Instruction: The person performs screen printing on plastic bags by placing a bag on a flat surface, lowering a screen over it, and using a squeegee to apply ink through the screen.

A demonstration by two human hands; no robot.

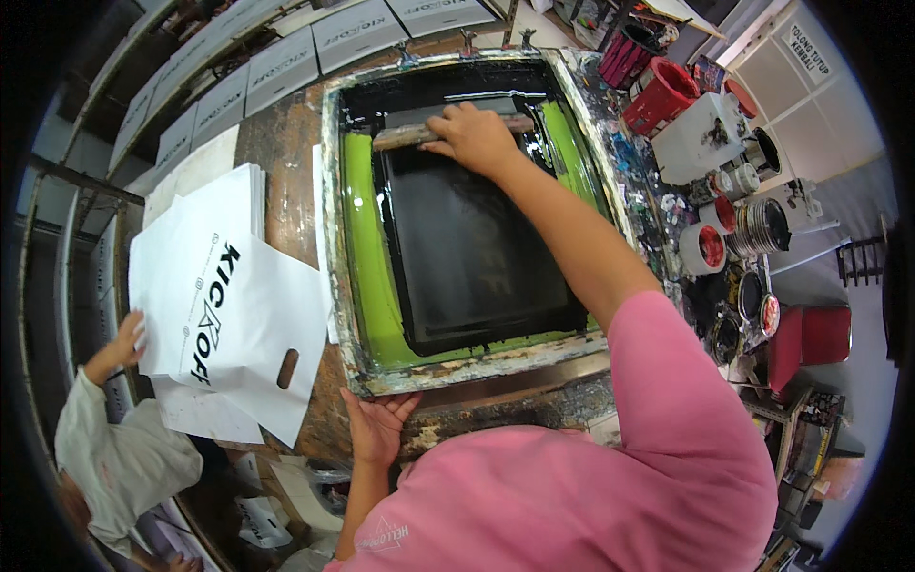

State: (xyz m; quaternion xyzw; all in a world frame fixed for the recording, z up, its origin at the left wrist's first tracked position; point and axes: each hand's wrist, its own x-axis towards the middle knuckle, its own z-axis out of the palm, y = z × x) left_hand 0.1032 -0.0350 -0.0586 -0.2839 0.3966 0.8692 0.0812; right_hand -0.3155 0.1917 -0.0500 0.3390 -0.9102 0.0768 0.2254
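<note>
A screen-printing frame (pixel 355 315) with a green border and black ink lies flat on the table before me. My right hand (pixel 474 139) grips a wooden-handled squeegee (pixel 400 136) lying across the far part of the mesh. The fingers of my left hand (pixel 375 426) rest under the frame's near left corner, against the table edge. My pink shirt fills the lower right of the view.
A stack of white printed bags (pixel 224 305) with a cut handle lies left of the frame; another person's hand (pixel 127 338) touches its far edge. Ink cans (pixel 703 250), red buckets (pixel 660 93) and a white container crowd the right. White boxes line the shelves behind.
</note>
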